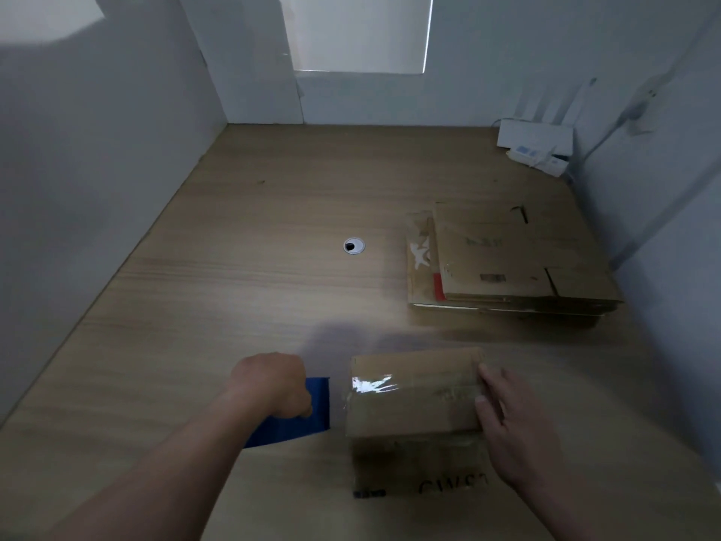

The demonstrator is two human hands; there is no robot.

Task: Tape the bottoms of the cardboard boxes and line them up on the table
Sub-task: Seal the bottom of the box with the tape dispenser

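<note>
A small cardboard box [413, 400] stands near the front of the wooden table [234, 290], its upper face crossed by shiny clear tape. My right hand [511, 423] lies against the box's right side with fingers spread on it. Just left of the box, my left hand [273, 384] is closed on a blue tape dispenser [308, 415] that rests on the table. A stack of flattened cardboard boxes [507, 255] lies at the right, farther back.
A round cable hole [354, 246] sits in the table's middle. A white router with antennas [534, 136] and a small white device stand in the far right corner. Grey partition walls close in the left, back and right sides.
</note>
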